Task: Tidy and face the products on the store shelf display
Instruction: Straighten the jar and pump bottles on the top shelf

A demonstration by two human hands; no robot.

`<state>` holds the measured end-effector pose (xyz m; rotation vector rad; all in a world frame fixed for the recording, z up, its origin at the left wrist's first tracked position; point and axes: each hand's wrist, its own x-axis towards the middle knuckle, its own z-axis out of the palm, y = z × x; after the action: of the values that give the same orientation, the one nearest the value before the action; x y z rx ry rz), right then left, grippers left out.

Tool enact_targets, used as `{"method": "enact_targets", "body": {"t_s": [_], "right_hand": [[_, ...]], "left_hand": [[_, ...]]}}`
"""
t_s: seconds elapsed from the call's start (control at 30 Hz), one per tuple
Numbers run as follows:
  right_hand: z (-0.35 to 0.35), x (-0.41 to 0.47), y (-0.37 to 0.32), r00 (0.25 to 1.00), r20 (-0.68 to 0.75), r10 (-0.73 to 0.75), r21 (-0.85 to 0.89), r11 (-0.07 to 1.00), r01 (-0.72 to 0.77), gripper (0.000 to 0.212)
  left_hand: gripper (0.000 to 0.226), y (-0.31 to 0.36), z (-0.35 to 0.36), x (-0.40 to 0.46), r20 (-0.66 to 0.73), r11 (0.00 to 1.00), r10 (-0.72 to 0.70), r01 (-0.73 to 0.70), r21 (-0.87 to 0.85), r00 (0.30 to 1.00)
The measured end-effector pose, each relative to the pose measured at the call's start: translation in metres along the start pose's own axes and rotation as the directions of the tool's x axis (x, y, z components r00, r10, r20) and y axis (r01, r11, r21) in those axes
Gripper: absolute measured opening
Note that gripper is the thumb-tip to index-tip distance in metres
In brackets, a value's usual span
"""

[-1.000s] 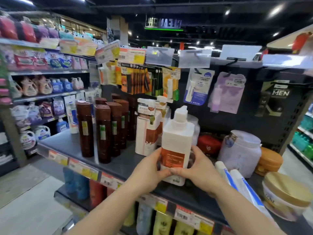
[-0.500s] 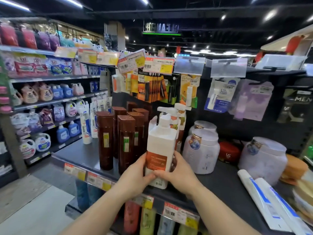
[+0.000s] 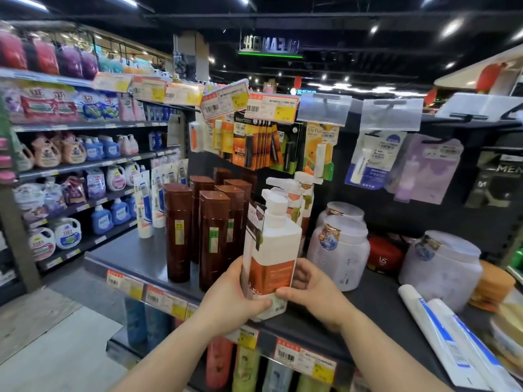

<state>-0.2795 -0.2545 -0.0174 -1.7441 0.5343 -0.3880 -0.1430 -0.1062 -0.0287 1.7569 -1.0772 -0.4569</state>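
Bright on the goods, dim overhead | lit by ceiling strip lights (image 3: 25, 2) and spot lamps (image 3: 452, 26) against a black ceiling | glare on clear tag holders (image 3: 390, 114) | soft shadow beneath the shelf (image 3: 135, 258) | strong wide-angle bending at edges | slightly soft throughout, blurred in far aisle and corners
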Motion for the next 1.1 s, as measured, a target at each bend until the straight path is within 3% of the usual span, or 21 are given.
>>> {"method": "enact_targets", "body": {"t_s": [0.1, 0.17, 0.23, 0.33, 0.43, 0.57, 1.1], "right_hand": [[0.0, -0.003, 0.009, 0.988, -0.151, -0.007, 0.016, 1.0, 0.009, 0.038], [-0.002, -0.004, 0.012, 0.974, -0.226, 0.005, -0.006, 1.0, -0.006, 0.033], [-0.004, -0.006, 0.012, 0.983, -0.186, 0.016, -0.012, 1.0, -0.018, 0.038], [0.0, -0.009, 0.009, 0.999, -0.025, 0.025, -0.033, 0.999, -0.025, 0.063], [0.013, -0.005, 0.005, 0.995, -0.094, -0.016, -0.121, 0.993, 0.005, 0.078], [0.023, 0.0, 0.005, 0.981, -0.181, -0.061, -0.155, 0.987, 0.033, 0.082], [0.017, 0.0, 0.006, 0.992, -0.122, -0.043, -0.144, 0.989, 0.025, 0.084]], "left_hand": [[0.073, 0.0, 0.001, -0.003, -0.034, 1.0, -0.012, 0.013, 0.016, 0.999], [0.075, -0.001, 0.005, -0.004, -0.091, 0.998, -0.014, 0.019, 0.052, 0.996], [0.073, -0.001, 0.01, -0.003, -0.165, 0.996, -0.013, 0.027, 0.085, 0.986], [0.069, -0.005, 0.015, -0.003, -0.232, 0.989, 0.008, 0.027, 0.146, 0.973], [0.065, -0.007, 0.018, -0.001, -0.243, 0.982, 0.031, 0.016, 0.189, 0.97], [0.059, -0.006, 0.02, 0.001, -0.253, 0.977, 0.023, 0.032, 0.209, 0.967], [0.07, -0.005, 0.025, 0.0, -0.284, 0.962, 0.007, 0.071, 0.263, 0.959]]}}
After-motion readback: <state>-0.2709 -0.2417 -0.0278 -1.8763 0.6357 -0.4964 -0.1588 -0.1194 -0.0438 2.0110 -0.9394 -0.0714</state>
